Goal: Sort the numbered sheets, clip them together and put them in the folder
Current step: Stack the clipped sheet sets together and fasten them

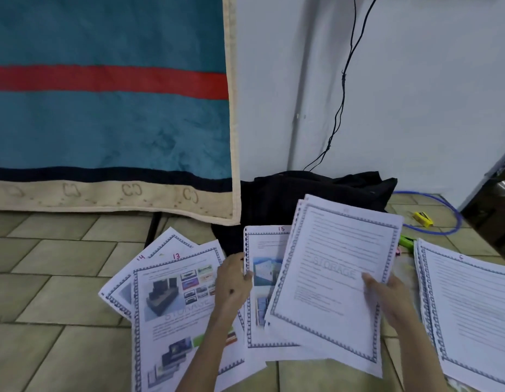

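On the tiled floor (61, 292) we kneel over loose sheets. Our left hand (233, 281) pinches the left edge of sheet 15 (264, 278), fingers curled round it. Our right hand (387, 295) grips a tilted sheaf (330, 278) of text pages by its right edge, thumb on top; the sheaf overlaps sheet 15. Left of our left arm lies sheet 13 (175, 301), on top of sheet 14 (126, 281). Toward the floor's right edge a pile topped by sheet 6 (472, 306) lies apart. Behind the sheets a black bag (302, 193) sits against the wall, beside a teal blanket (104, 123). We cannot see a folder.
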The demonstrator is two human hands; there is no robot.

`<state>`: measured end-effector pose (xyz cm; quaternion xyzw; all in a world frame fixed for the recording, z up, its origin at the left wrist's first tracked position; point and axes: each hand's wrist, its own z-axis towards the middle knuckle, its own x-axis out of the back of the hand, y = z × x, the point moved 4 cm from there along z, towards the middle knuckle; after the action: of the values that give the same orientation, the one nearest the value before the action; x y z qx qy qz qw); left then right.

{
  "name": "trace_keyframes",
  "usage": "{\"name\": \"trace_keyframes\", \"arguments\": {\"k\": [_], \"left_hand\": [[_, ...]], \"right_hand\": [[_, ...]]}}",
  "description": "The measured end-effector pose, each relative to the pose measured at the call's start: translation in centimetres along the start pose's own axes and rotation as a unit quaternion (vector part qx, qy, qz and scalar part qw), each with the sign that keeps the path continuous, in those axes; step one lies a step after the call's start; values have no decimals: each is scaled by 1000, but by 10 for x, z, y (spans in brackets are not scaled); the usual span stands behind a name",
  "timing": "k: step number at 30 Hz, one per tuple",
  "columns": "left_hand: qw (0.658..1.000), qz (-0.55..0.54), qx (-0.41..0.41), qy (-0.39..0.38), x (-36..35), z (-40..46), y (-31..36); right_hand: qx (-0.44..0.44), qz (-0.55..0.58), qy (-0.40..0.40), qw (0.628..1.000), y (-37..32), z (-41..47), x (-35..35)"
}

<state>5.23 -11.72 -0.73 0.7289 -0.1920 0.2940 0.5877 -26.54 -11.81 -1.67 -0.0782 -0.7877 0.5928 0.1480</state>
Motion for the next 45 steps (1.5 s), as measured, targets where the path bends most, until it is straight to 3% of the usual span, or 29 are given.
{"name": "trace_keyframes", "arguments": {"k": [3, 6, 11, 15, 20, 27, 30, 35, 38, 41, 45], "left_hand": [[995, -70, 65, 0, -6, 2, -6], [989, -128, 68, -3, -4, 4, -2], [991, -54, 85, 84, 34, 2, -27], [951, 74, 213, 212, 85, -12, -81], [927, 41, 305, 217, 115, -30, -121], [940, -90, 247, 218, 131, -26, -135], [923, -236, 208, 223, 144, -26, -133], [899, -371, 183, 143, 159, -45, -119], [925, -345, 116, 114, 171, -55, -101], [941, -266, 115, 177, 184, -60, -99], [917, -268, 124, 269, 206, -70, -108]], "right_hand": [[-18, -19, 8, 1000, 5, 3, 11], [-34, -37, -32, 998, 8, 2, 5], [-33, -42, -151, 987, 1, -8, -37], [-73, -35, -196, 977, 1, -13, -89], [-67, -66, -254, 963, -1, -34, -160], [-30, -137, -267, 953, 9, -50, -200], [-61, -85, -271, 957, 9, -47, -200], [-89, -4, -348, 933, 0, -63, -224], [-35, -23, -383, 923, -5, -85, -249], [49, -67, -404, 911, -10, -106, -271], [201, -188, -304, 912, -13, -109, -275]]}}
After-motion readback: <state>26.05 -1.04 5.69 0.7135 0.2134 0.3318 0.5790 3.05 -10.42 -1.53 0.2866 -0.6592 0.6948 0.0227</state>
